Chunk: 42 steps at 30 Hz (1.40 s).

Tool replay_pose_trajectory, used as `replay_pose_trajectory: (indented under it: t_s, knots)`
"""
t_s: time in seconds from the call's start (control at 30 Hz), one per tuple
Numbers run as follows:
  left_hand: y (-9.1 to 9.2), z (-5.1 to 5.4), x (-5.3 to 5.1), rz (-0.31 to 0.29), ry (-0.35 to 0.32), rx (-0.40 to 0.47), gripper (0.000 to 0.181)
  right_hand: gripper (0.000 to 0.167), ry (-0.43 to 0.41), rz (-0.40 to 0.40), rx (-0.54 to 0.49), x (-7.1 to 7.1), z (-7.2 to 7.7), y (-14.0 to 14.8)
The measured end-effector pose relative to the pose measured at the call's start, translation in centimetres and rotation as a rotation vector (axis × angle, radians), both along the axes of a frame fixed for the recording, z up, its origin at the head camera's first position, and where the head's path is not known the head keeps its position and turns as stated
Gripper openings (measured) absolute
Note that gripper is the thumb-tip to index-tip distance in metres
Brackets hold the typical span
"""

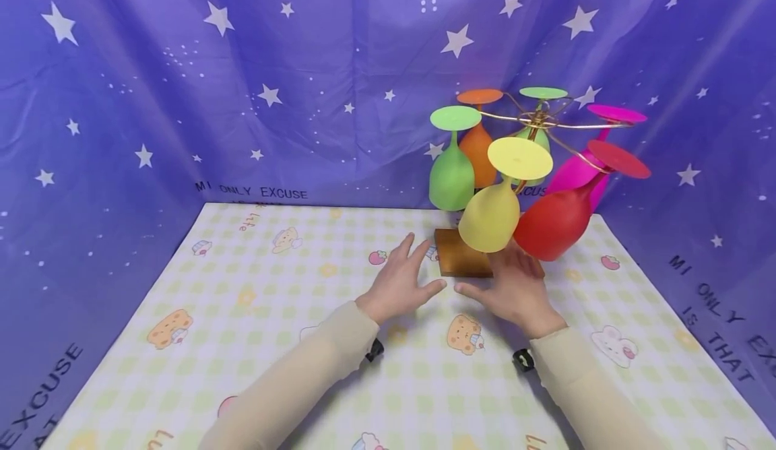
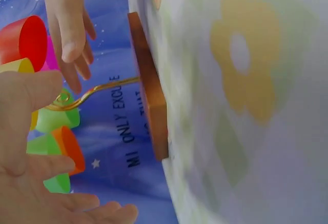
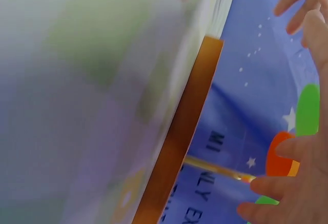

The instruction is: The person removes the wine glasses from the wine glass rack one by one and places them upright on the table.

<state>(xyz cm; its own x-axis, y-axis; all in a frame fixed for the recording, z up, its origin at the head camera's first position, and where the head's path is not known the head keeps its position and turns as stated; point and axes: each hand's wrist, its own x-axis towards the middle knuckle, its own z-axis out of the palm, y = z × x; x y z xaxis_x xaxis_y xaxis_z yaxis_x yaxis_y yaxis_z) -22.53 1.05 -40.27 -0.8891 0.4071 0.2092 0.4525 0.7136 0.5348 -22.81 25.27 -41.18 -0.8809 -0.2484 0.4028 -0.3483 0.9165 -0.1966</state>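
Wooden base (image 1: 463, 256), right of frame centre, seems the sturdiest hold; cups (image 1: 490, 219) likely light, slippery; left hand (image 1: 398, 281), right hand (image 1: 516, 291) spread, gripping nothing.

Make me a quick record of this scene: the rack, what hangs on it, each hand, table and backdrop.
Rack: metal rack on a wooden base
Hanging upside down: red cup, yellow cup, pink cup, orange cup, two green cups
Left hand: fingers spread, holding nothing
Right hand: holding nothing, partly hiding the base in the head view
Table: checked cloth
Backdrop: starry curtain
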Motion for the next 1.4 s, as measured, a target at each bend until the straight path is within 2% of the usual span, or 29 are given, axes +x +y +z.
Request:
replay_pose_trajectory:
  t_s: [0.1, 0.2, 0.37, 0.5, 0.63, 0.87, 1.07, 1.27, 1.4]
  knots:
    - [1.1, -0.2, -0.3, 0.013, -0.034, 0.032, 0.076, 0.098, 0.022, 0.020, -0.022, -0.7, 0.0, 1.0]
    - [2.0, -0.4, -0.8, 0.027, -0.050, 0.061, 0.074, 0.098, 0.009, 0.034, -0.058, -1.4, -0.1, 1.9]
    - [3.1, -0.5, -1.6, 0.045, -0.075, 0.096, 0.070, 0.094, -0.019, -0.005, -0.052, -1.9, 0.0, 3.0]
    - [3.9, -0.6, -2.1, 0.064, -0.091, 0.091, 0.069, 0.091, -0.048, -0.031, -0.058, -2.2, 0.2, 3.7]
    - [4.6, -0.7, -2.6, 0.094, -0.116, 0.100, 0.068, 0.091, -0.122, -0.085, -0.092, -2.4, 0.3, 4.5]
    - [5.5, -1.0, -3.2, 0.178, -0.218, 0.176, 0.069, 0.082, -0.271, -0.154, -0.278, -2.5, 0.7, 6.0]
    - [6.0, -1.6, -3.8, 0.228, -0.262, 0.189, 0.063, 0.080, -0.417, -0.222, -0.395, -3.2, 0.2, 7.7]
    - [6.4, -2.0, -4.4, 0.259, -0.305, 0.217, 0.059, 0.084, -0.383, -0.195, -0.483, -4.0, -0.6, 8.6]
    - [6.6, -2.2, -4.8, 0.299, -0.315, 0.265, 0.035, 0.082, -0.375, -0.191, -0.496, -4.3, -0.7, 8.7]
